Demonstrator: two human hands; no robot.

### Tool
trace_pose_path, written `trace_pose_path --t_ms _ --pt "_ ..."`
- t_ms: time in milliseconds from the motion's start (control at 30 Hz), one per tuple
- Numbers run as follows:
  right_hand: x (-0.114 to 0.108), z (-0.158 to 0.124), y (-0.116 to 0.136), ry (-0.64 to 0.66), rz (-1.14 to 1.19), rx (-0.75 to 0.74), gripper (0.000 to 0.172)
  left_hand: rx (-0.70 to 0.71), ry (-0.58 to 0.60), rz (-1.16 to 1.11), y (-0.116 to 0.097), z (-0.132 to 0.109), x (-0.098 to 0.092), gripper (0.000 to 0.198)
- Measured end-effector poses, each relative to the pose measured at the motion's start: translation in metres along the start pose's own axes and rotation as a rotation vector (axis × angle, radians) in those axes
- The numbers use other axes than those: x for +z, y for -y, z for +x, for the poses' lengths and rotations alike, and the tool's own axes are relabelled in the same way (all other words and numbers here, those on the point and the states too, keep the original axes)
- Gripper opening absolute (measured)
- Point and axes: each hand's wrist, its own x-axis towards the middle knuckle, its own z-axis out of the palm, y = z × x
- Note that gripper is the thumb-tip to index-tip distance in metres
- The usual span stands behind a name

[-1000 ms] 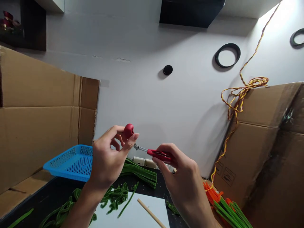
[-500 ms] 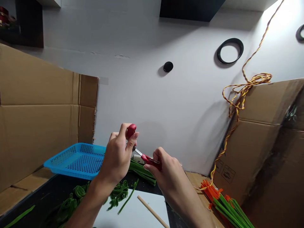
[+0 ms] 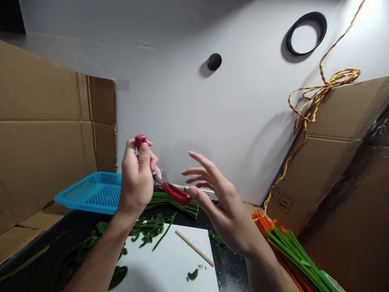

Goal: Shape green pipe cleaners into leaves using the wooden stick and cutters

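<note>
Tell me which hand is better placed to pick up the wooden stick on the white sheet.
Right, probably. The right hand is open, fingers spread, and hangs nearer the wooden stick on the white sheet. The left hand is shut on the red-handled tool.

White wall (image 3: 182, 105) straight ahead, running the full width at the far side. A small black knob (image 3: 214, 61) sits on it up high, and a black ring (image 3: 316, 15) hangs further right. Strong light floods the top right corner. A twisted yellow-and-red cable (image 3: 343, 75) drops down the wall there. Cardboard panel (image 3: 45, 134) walls off the left, a cardboard box (image 3: 343, 170) the right. Down below lies the dark worktop (image 3: 60, 239).
</note>
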Motion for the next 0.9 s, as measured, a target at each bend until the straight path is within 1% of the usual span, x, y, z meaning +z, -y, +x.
trace_pose_path --t_ms 67,133,167,200,267,300,367,400,500,567,633,667,700,733,767,833,900 --pt "-0.004 0.001 -0.004 0.011 -0.011 0.042 0.056 -0.035 -0.054 -0.147 -0.006 0.006 -0.006 0.029" --pt "-0.007 0.003 -0.013 0.056 -0.109 0.097 0.056 -0.085 -0.095 -0.273 -0.011 0.011 -0.014 0.029" --pt "-0.008 0.004 -0.020 0.090 -0.182 0.129 0.055 -0.142 -0.129 -0.336 -0.013 0.013 -0.019 0.028" --pt "-0.008 0.005 -0.028 0.123 -0.262 0.158 0.054 -0.228 -0.183 -0.407 -0.014 0.015 -0.023 0.027" --pt "-0.007 0.006 -0.046 0.237 -0.397 0.233 0.051 -0.470 -0.302 -0.549 -0.011 0.018 -0.032 0.028" --pt "-0.006 0.006 -0.057 0.318 -0.437 0.281 0.049 -0.613 -0.376 -0.604 -0.008 0.020 -0.036 0.031" --pt "-0.006 0.007 -0.077 0.443 -0.520 0.429 0.053 -0.806 -0.455 -0.599 0.005 0.025 -0.041 0.038" --pt "-0.006 0.007 -0.086 0.470 -0.575 0.499 0.055 -0.862 -0.501 -0.582 0.013 0.028 -0.042 0.037" --pt "-0.010 0.008 -0.105 0.451 -0.632 0.555 0.056 -0.967 -0.587 -0.520 0.045 0.034 -0.045 0.030" --pt "-0.014 0.008 -0.109 0.444 -0.630 0.559 0.056 -1.039 -0.613 -0.495 0.066 0.036 -0.045 0.025" --pt "-0.017 0.008 -0.107 0.447 -0.619 0.556 0.056 -1.096 -0.622 -0.487 0.082 0.036 -0.046 0.013" --pt "-0.018 0.008 -0.106 0.449 -0.607 0.552 0.055 -1.110 -0.613 -0.494 0.088 0.036 -0.047 0.015" --pt "-0.019 0.008 -0.104 0.451 -0.591 0.548 0.055 -1.120 -0.596 -0.503 0.093 0.036 -0.048 0.028" --pt "-0.019 0.007 -0.103 0.455 -0.572 0.543 0.055 -1.126 -0.574 -0.512 0.096 0.035 -0.048 0.033" --pt "-0.018 0.007 -0.102 0.459 -0.552 0.538 0.055 -1.129 -0.548 -0.521 0.097 0.035 -0.048 0.029" --pt "-0.017 0.007 -0.102 0.465 -0.519 0.528 0.057 -1.126 -0.489 -0.539 0.098 0.033 -0.047 0.010" --pt "-0.016 0.006 -0.103 0.464 -0.500 0.515 0.057 -1.101 -0.425 -0.561 0.096 0.032 -0.043 0.016"
